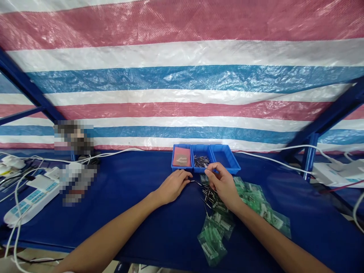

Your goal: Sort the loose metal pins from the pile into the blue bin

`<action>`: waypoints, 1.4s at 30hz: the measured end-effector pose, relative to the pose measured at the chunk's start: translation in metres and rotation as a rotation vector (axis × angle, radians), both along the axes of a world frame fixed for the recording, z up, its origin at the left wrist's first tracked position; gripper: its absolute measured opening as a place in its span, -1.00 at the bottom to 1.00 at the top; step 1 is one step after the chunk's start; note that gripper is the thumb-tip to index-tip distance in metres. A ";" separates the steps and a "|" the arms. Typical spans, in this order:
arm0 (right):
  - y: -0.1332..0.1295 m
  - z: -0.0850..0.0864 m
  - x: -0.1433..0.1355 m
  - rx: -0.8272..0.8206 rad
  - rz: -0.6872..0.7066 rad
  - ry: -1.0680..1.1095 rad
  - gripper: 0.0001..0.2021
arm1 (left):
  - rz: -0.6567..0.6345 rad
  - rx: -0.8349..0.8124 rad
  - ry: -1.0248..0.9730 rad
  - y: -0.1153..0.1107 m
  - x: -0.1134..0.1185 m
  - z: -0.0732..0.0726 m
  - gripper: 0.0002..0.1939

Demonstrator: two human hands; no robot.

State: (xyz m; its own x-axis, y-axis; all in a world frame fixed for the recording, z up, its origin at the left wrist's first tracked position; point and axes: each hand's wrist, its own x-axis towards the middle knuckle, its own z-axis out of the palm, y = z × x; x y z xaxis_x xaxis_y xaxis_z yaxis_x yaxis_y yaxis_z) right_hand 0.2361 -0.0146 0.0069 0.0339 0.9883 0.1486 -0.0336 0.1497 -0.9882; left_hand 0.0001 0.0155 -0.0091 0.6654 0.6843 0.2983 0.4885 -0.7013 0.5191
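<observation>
Three blue parts bins (201, 148) line the desk's (125, 182) far edge, likely for reach; your left hand (173, 185) curls beside a thin rod (192, 181), your right hand (223, 185) pinches, grasp I cannot tell.

Shiny metal pieces (209, 195), plastic bins (225, 156)

Pins (201, 161) in middle bin (201, 148), packets (212, 239) before it, power strip (35, 199) left

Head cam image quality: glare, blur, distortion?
Head view: glare flecks on the striped sheet; blue posts lean at both sides, likely wide-angle stretch; green bags look soft, fine detail lost; pixelated patches near the left power strip.
</observation>
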 end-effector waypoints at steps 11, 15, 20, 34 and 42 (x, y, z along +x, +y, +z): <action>0.001 -0.004 0.000 0.002 -0.002 -0.031 -0.61 | -0.045 0.084 0.052 0.002 0.000 -0.001 -0.62; 0.002 -0.005 0.000 0.007 0.002 -0.025 -0.62 | -0.052 0.081 0.067 0.001 0.000 0.003 -0.62; 0.002 -0.006 0.000 0.006 0.004 -0.034 -0.62 | -0.067 0.076 0.068 0.001 0.000 0.005 -0.63; 0.001 -0.005 -0.001 -0.009 -0.014 -0.041 -0.58 | -0.054 0.039 0.031 0.001 0.000 0.003 -0.72; 0.000 -0.004 -0.001 -0.012 -0.004 -0.043 -0.60 | -0.050 0.054 0.031 0.001 0.001 0.002 -0.79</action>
